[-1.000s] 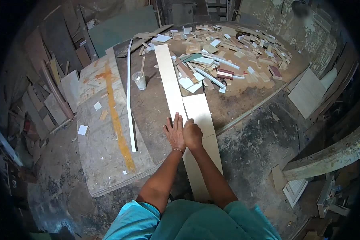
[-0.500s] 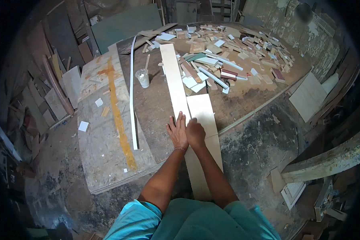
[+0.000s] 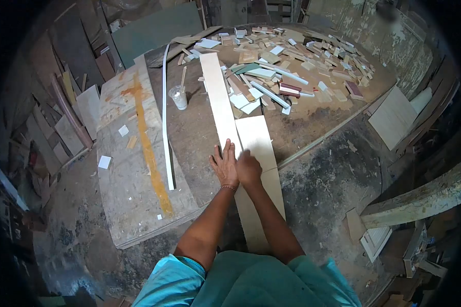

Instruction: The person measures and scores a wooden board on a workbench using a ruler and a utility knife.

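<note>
My left hand (image 3: 225, 166) lies flat with fingers spread on a long pale board (image 3: 216, 97). Close beside it, my right hand (image 3: 249, 170) is closed in a fist at that board's right edge, over a second, wider pale board (image 3: 256, 134). Whatever the fist holds, if anything, is hidden by the fingers. A thin dark line crosses the wider board just right of the fist. The wider board extends under my forearms toward my body, past the table's front edge.
Many wood offcuts (image 3: 276, 71) cover the far right of the table (image 3: 302, 133). A clear plastic cup (image 3: 180, 98) with a stick stands left of the boards. A long white strip (image 3: 165, 117) lies farther left, near a stained panel (image 3: 118, 174). A curved timber (image 3: 420, 202) juts in at right.
The view has shifted slightly, so the table and boards sit a little higher and farther left. Both hands keep nearly the same place on the boards.
</note>
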Available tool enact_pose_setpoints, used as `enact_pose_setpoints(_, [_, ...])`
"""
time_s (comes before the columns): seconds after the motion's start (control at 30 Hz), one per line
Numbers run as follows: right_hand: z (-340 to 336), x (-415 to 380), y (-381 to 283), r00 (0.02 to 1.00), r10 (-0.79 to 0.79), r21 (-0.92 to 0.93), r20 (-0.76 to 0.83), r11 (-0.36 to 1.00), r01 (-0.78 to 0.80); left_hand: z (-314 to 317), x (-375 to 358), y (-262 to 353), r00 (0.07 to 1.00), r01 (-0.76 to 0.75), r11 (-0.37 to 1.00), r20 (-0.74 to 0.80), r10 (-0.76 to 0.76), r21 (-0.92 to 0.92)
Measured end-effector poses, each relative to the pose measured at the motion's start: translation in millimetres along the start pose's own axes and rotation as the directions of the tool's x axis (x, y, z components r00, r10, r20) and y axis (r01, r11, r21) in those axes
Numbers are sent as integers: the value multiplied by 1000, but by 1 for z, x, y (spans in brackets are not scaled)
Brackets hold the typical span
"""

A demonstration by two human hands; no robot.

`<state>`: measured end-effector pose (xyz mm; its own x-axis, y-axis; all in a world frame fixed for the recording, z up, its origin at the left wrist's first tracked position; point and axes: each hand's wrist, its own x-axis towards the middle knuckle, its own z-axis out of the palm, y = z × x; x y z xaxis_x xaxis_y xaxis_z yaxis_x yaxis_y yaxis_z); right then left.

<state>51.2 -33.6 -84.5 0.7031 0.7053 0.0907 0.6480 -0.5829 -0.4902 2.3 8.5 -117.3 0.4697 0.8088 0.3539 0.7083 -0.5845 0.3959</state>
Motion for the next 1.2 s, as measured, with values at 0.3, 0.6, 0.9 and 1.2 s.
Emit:
enact_pose_setpoints(0.3, [-9,-23,9,999,30,41,36,999,-31,7,-1,-4,999,-31,1000,-8,31,1])
enact_pose_setpoints(0.6, [-16,-45,15,996,35,52,77,998,-39,2,1,-2,1000,-11,999,16,10,45])
enact_pose_setpoints(0.9, [7,21,-2,999,19,149,-46,989,-12,-3,-2,3,999,-14,1000,-40,13,-26])
enact_pose_setpoints(1.2, [-17,-31,9,998,51,41,38,998,-53,6,-3,-3,998,-23,1000,-55,23,0])
